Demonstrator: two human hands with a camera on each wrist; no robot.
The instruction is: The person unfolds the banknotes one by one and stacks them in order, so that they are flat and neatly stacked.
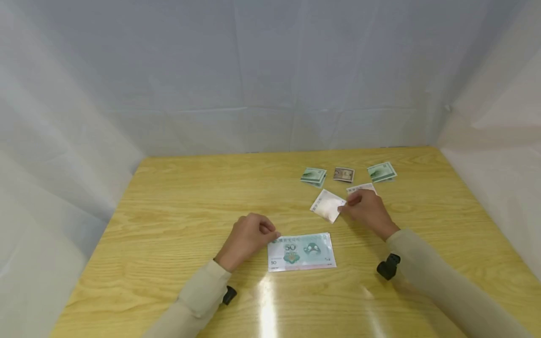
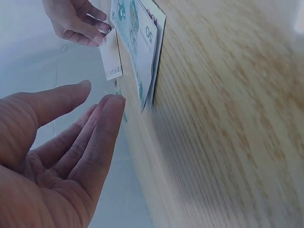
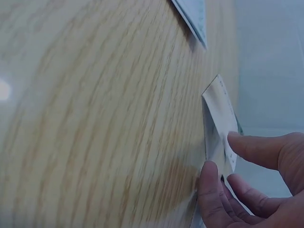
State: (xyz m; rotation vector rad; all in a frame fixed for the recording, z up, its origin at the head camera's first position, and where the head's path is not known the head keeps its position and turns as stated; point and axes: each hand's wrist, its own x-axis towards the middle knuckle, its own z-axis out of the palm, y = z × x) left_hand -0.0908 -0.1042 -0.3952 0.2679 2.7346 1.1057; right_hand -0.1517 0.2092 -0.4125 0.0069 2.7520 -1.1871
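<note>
My right hand (image 1: pixel 367 212) holds a pale folded banknote (image 1: pixel 327 206) by its right corner, thumb against the raised upper leaf. In the right wrist view this folded banknote (image 3: pixel 221 111) gapes, its two leaves spread apart; the fingers (image 3: pixel 211 190) lie by the lower leaf. My left hand (image 1: pixel 249 238) is beside the upper left corner of a flat stack of banknotes (image 1: pixel 302 253), a green-and-white 50 on top. The left wrist view shows a gap between its thumb and fingers (image 2: pixel 102 137), with nothing held.
Behind the right hand lies another pale folded note (image 1: pixel 367 187). Farther back are a green folded note (image 1: pixel 313 175), a brown folded note (image 1: pixel 344 174) and a second green folded note (image 1: pixel 382 172). The wooden table (image 1: pixel 177 202) ends at pale cloth walls (image 1: pixel 270 94).
</note>
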